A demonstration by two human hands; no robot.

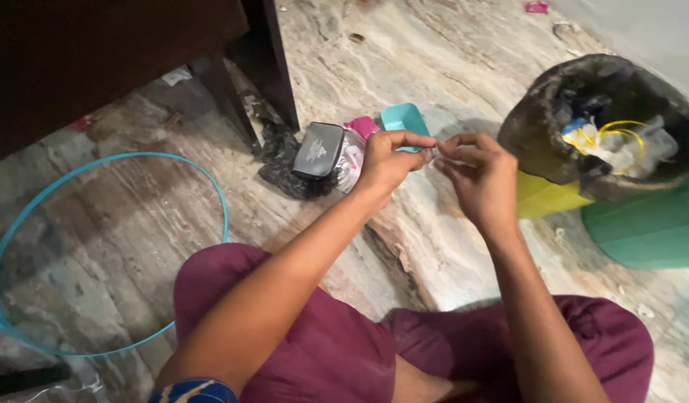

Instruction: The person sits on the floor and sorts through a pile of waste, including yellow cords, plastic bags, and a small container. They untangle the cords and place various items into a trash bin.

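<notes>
While something too small to be made out is pinched between the fingertips of the left hand (389,160) and the right hand (475,175), it could easily be dropped onto the streaked marble floor (404,60) if either pinch were loosened (it would be hard to find against that pattern). Both forearms are reached forward over maroon-clad knees, wrists bent inward, fingertips nearly touching. Just beyond lie a small teal plastic tray (404,118), a black rectangular case (318,149) and, to the right, a bag-lined bin (583,119).
</notes>
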